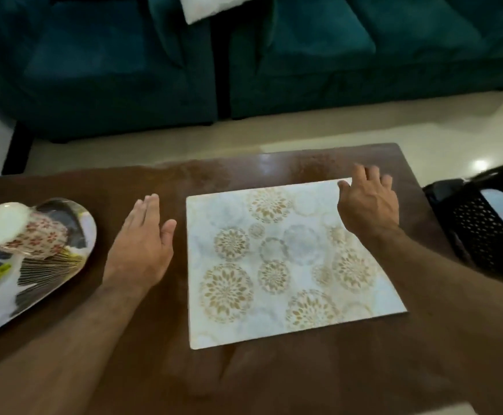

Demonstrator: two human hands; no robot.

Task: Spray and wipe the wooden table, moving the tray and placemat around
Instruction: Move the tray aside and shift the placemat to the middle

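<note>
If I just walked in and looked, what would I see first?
Probably the pale placemat with gold flower circles, lying in the middle of the dark wooden table. The right hand rests on its far corner, and the left hand is flat and open beside it. At the left edge sits a patterned tray holding an upside-down cup.

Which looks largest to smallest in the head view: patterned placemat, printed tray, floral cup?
1. White rectangular placemat with gold floral medallions.
2. Glossy printed tray, partly cut off at the frame edge, so its rank is unsure.
3. Red-flowered ceramic cup.
</note>
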